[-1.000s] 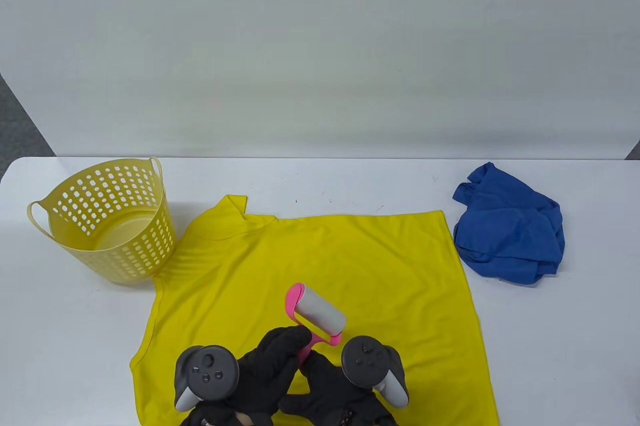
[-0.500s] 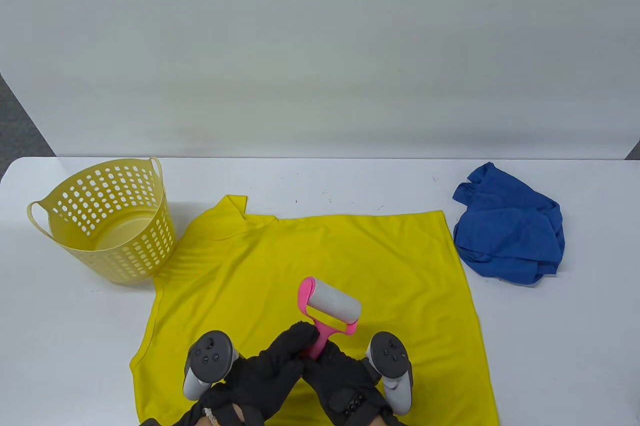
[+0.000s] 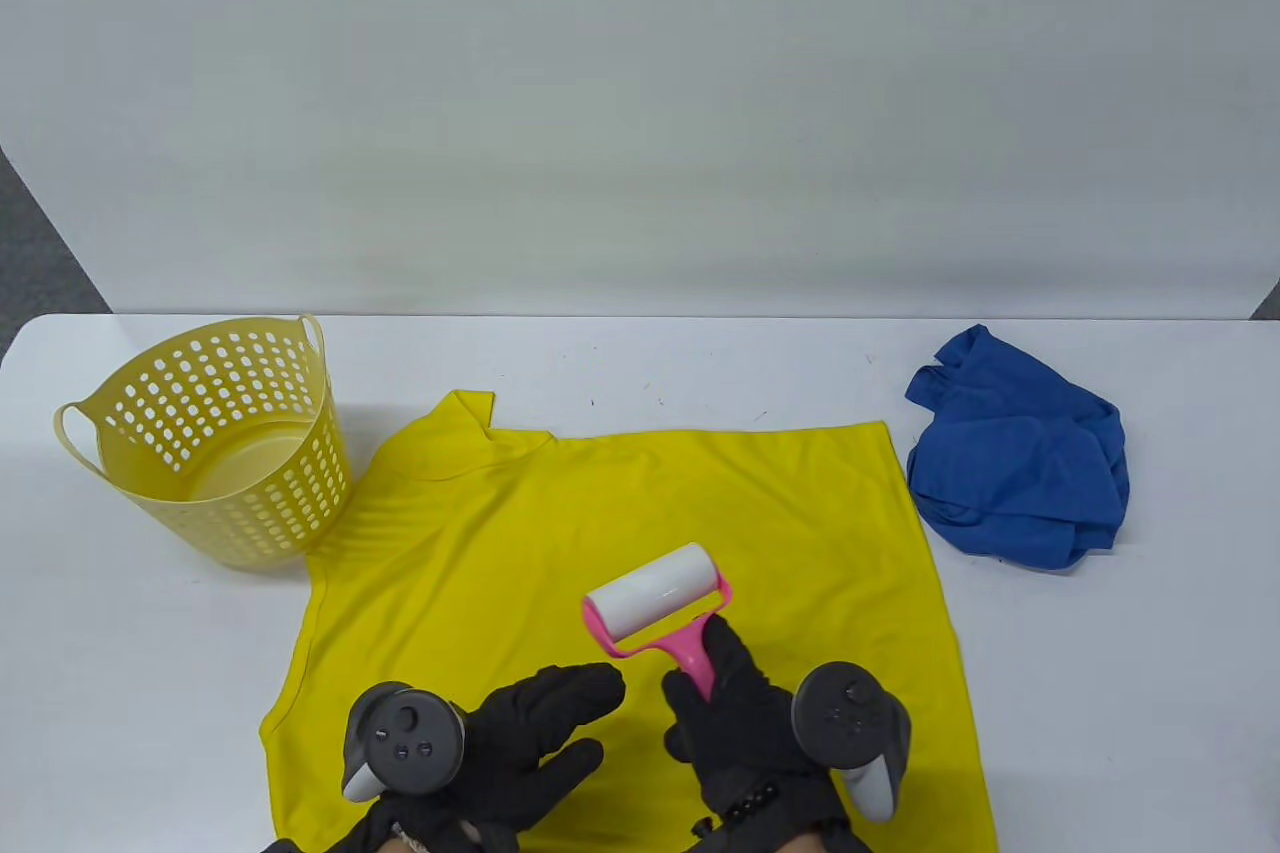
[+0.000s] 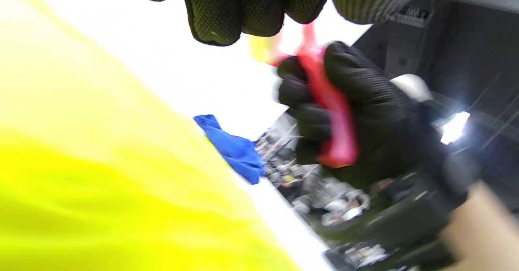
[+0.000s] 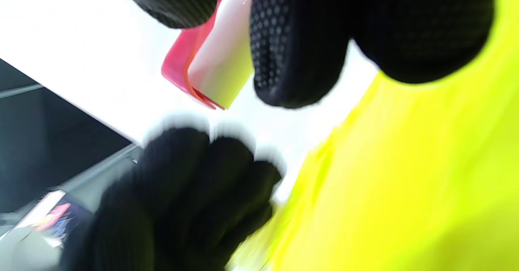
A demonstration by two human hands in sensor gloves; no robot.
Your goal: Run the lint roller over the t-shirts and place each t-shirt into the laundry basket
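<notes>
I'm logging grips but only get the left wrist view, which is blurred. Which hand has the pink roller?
Observer: The right hand grips the lint roller by its handle; the left hand holds nothing.
Operator: Is the basket loaded?
Observer: No, the laundry basket holds no shirt.
Operator: And the yellow shirt?
Observer: The yellow t-shirt lies spread flat; the blue t-shirt lies bunched beside it, apart from it.

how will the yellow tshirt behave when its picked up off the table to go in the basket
Probably floppy: the yellow t-shirt lies flat and thin on the table, so it should sag and bunch like the crumpled blue t-shirt. Likely light. Spread wider than the laundry basket, it may drape over the rim unless gathered.
</notes>
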